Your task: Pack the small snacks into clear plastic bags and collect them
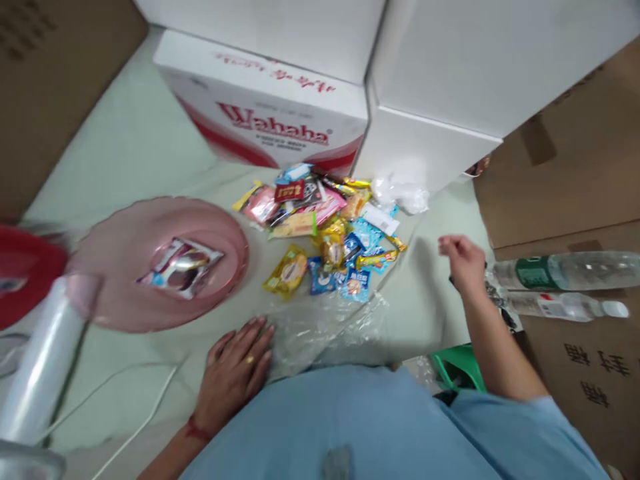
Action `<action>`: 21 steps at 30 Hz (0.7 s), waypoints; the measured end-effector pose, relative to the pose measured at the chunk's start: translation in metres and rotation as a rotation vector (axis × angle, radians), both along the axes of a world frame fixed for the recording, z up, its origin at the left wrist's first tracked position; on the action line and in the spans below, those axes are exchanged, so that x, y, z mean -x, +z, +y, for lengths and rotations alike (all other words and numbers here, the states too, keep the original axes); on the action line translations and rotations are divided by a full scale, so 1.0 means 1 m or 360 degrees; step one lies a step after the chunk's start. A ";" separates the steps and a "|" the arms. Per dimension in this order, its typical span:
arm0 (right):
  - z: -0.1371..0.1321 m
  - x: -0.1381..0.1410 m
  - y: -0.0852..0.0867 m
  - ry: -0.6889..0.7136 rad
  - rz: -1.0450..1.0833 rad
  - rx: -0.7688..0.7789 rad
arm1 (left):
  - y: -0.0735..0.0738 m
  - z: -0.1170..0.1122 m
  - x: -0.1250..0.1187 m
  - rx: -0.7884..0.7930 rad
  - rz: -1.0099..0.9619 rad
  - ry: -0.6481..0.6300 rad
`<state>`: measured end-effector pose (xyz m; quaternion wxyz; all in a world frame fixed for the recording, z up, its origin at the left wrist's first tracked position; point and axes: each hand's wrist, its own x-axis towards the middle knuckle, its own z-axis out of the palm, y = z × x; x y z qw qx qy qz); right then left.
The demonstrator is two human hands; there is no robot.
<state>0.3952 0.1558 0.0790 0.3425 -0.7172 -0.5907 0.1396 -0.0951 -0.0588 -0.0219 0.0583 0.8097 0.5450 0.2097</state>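
My left hand [237, 367] lies flat on the pale table cover, fingers stretched out, its fingertips by the edge of a clear plastic bag [320, 327]. Over on the right, my right hand [466, 265] is raised with curled fingers; whether anything is in them is hidden. A heap of small wrapped snacks [333, 250] lies between and beyond the hands, in yellow, blue, pink and red packets. Left of the heap, a pink translucent plate [120, 247] with a wavy rim bears one wrapped snack [185, 268], whose wrapper is white and brown.
A white Wahaha box [275, 127] stands behind the heap, beside other white boxes [430, 140]. Crumpled clear plastic [403, 193] lies near them. Plastic bottles [590, 270] and cardboard are at right. A red object [30, 277], a white tube [45, 360] and a cable [150, 410] occupy the left.
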 end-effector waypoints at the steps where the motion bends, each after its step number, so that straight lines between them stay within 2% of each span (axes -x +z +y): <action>1: -0.039 0.021 -0.008 0.0236 0.0028 0.0097 | 0.002 0.000 -0.004 0.0042 0.0028 0.0037; 4: -0.130 0.082 -0.020 0.1011 0.0043 0.0089 | 0.007 0.003 -0.013 0.0119 0.0063 0.0095; 6: -0.165 0.110 -0.024 0.1432 -0.0037 0.0148 | 0.008 0.006 -0.016 0.0134 0.0049 0.0117; 8: -0.180 0.121 -0.026 0.1674 -0.0142 0.0229 | 0.008 0.007 -0.014 0.0161 0.0017 0.0135; 10: -0.185 0.112 -0.028 0.1734 -0.0197 0.0310 | 0.009 0.007 -0.009 0.0224 -0.0024 0.0096; 12: -0.187 0.093 -0.029 0.1697 -0.0197 0.0354 | 0.015 0.004 -0.002 0.0289 -0.0060 0.0013; 14: -0.189 0.074 -0.028 0.1606 -0.0196 0.0290 | 0.029 -0.001 0.004 0.0276 -0.0064 0.0003; 16: -0.190 0.066 -0.026 0.1442 -0.0173 0.0138 | 0.050 -0.005 0.006 0.0164 0.0009 0.0140; 18: -0.192 0.072 -0.026 0.1253 -0.0097 -0.0003 | 0.075 -0.003 0.000 0.0006 0.0145 0.0317; 19: -0.192 0.080 -0.027 0.1201 -0.0054 -0.0049 | 0.086 0.000 -0.006 -0.0063 0.0203 0.0342; 21: -0.193 0.101 -0.032 0.1237 -0.0019 -0.0076 | 0.099 0.013 -0.022 -0.0158 0.0242 0.0162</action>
